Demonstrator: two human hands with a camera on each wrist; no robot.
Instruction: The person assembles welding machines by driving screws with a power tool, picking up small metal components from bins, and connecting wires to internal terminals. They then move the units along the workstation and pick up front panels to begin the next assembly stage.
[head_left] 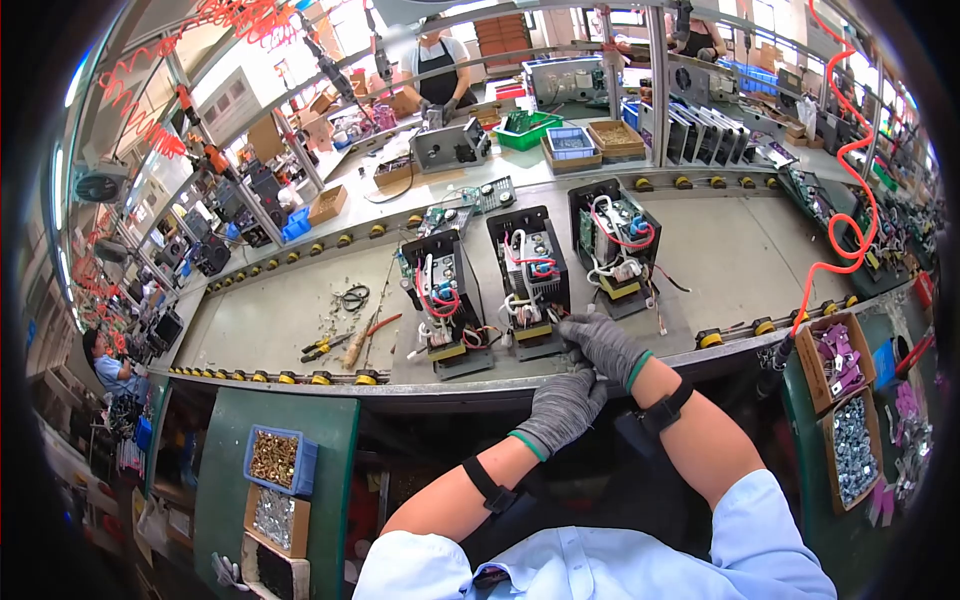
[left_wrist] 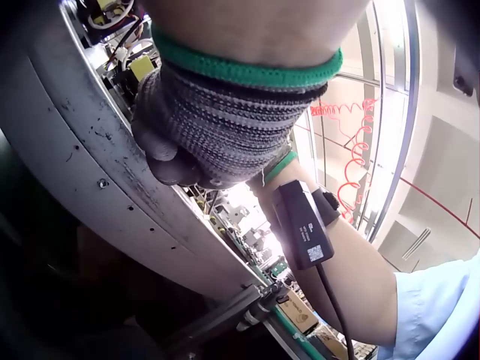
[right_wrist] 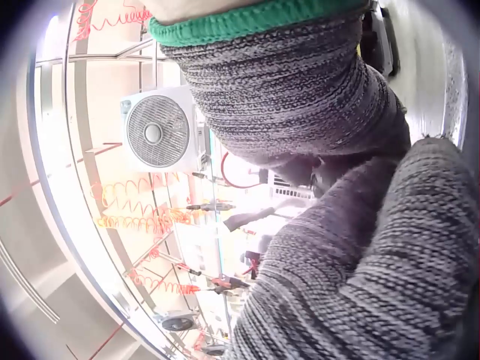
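Three open black-framed electronic units stand in a row on the bench: a left unit [head_left: 440, 300], a middle unit [head_left: 530, 275] and a right unit [head_left: 612, 240]. Each carries a circuit board, red and white wires and a yellow-wrapped part. My right hand [head_left: 605, 347], in a grey knit glove, has its fingertips at the near lower end of the middle unit. Close below it, my gloved left hand [head_left: 565, 410] is at the bench edge, its fingertips beside the right hand. The left wrist view shows curled, dark-coated fingers [left_wrist: 174, 166]. I cannot tell what either hand holds.
Pliers [head_left: 328, 347], a brush-like tool [head_left: 357, 348] and scraps lie left of the units. Boxes of brass-coloured parts [head_left: 273, 458] and silver screws [head_left: 852, 450] stand at the sides. A powered screwdriver [head_left: 775, 365] hangs on a red coiled hose [head_left: 838, 268] at right.
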